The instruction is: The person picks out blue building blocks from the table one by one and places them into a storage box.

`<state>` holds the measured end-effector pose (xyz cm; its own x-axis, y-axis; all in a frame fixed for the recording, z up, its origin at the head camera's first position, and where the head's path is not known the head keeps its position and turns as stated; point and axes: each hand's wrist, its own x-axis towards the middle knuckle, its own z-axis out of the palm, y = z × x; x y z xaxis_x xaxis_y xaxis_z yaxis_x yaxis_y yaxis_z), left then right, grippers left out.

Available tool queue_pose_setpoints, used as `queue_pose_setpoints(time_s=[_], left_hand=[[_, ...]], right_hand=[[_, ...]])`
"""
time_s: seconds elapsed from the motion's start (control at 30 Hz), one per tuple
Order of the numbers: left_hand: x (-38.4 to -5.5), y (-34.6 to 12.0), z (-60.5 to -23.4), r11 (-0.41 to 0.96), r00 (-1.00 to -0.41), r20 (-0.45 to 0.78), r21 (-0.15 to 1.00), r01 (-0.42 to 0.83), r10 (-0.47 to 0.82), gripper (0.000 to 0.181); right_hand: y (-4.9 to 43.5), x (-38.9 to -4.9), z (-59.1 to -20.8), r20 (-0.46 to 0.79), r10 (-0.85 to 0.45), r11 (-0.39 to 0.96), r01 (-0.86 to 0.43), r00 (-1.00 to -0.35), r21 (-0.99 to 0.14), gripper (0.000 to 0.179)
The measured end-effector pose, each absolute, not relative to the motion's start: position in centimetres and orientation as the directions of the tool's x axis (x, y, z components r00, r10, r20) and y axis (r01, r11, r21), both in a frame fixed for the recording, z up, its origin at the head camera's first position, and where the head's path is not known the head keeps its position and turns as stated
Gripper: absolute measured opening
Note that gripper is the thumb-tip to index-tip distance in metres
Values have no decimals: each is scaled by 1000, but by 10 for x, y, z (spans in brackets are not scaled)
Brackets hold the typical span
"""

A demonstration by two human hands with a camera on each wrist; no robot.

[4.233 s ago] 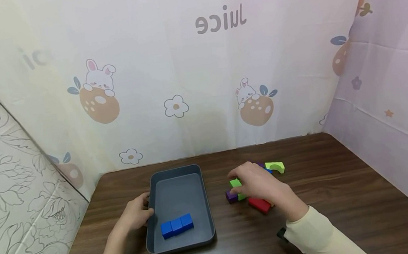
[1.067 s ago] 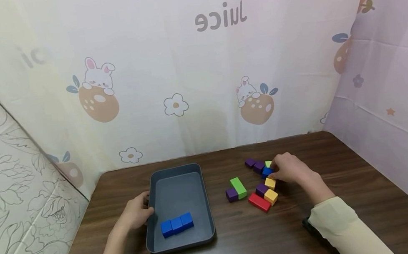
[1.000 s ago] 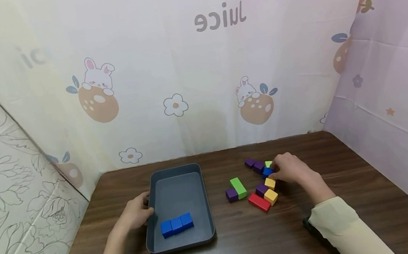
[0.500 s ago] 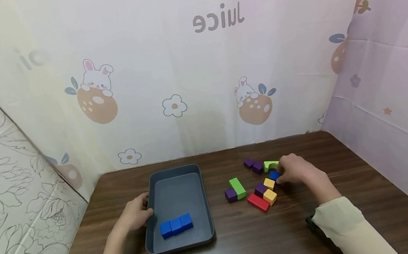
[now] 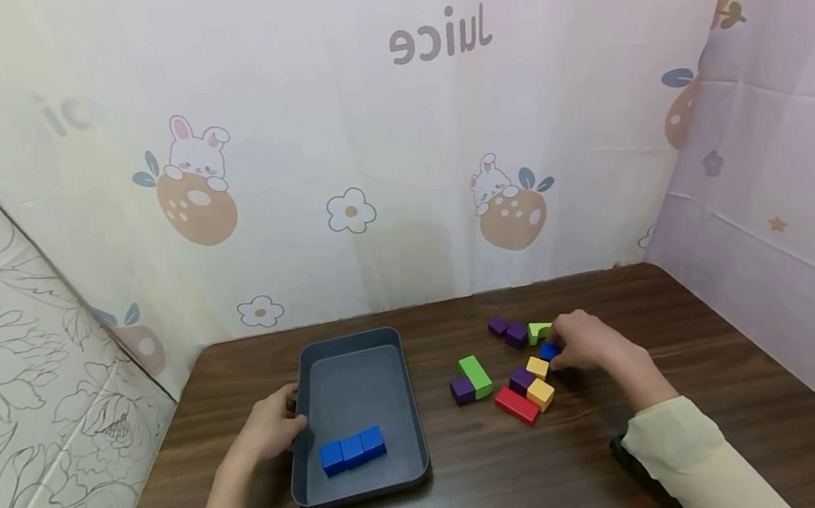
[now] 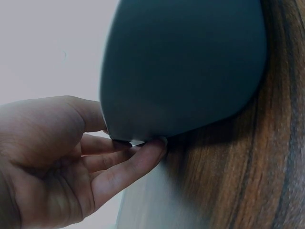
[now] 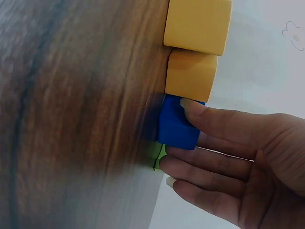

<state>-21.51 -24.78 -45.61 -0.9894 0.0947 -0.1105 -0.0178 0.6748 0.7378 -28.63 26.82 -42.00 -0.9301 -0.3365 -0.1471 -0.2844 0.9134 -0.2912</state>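
Note:
My left hand (image 5: 270, 425) grips the left side of a dark grey tray (image 5: 355, 390), thumb at the rim and fingers against the outer wall. Inside the tray, three blue blocks (image 5: 353, 450) form a row near its front. On the right of the table, my right hand (image 5: 589, 342) pinches a blue block (image 7: 177, 126) between thumb and fingers. That block sits close by a yellow block (image 7: 190, 74), with a larger-looking yellow block (image 7: 198, 24) beyond. A green arch block (image 5: 539, 332) lies just behind, partly covered by the right fingers.
Between tray and right hand, a green block (image 5: 476, 376) touches a purple block (image 5: 462, 390). A red block (image 5: 517, 406) and another purple block (image 5: 522, 379) lie by the yellow ones. Two purple blocks (image 5: 508, 330) lie farther back. A printed curtain (image 5: 409, 270) hangs behind the table.
My right hand went from above the green and purple blocks to the blue block, then shifted it slightly right, uncovering more of the green arch. The left hand and tray stay put.

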Motion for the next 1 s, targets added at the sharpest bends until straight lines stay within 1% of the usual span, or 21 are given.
queue_pose_setpoints(time_s=[0.4,0.63,1.0], left_hand=[[-215,-247,-454,679,-989,-114,734,-17,98,60],[-215,-247,-452,682,-989,-118,731,-24,92,60],[-212,-246,-452,689,-989,-103,725,-4,102,59]], right_hand=[[264,-289,-425,-153,-325,921,-275,-933,-276,35],[260,-289,-424,-151,-328,924,-284,-933,-257,30],[260,-288,-425,-143,-345,922,-306,-928,-235,29]])
